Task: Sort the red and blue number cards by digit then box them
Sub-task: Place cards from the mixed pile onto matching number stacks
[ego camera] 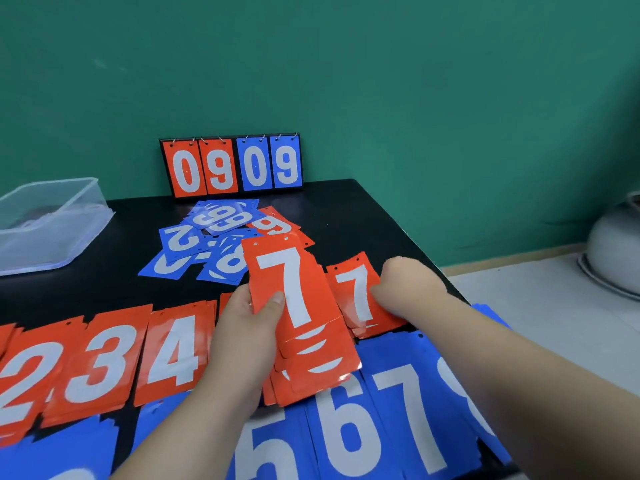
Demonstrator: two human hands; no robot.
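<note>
My left hand (247,327) grips a fanned stack of red cards (304,320) with a 7 on top, thumb pressed on its face. My right hand (405,285) rests on a red 7 card (353,289) lying on the black table (346,209), fingers curled at its right edge. Red piles showing 2 (24,379), 3 (104,362) and 4 (176,351) lie in a row at the left. Blue piles 5 (270,452), 6 (346,434) and 7 (415,410) run along the near edge. A loose heap of blue and red cards (218,237) sits mid-table.
A clear plastic box (48,220) stands at the back left of the table. A flip scoreboard reading 0909 (235,166) leans against the green wall. A metal pot (616,244) sits on the floor to the right, past the table's edge.
</note>
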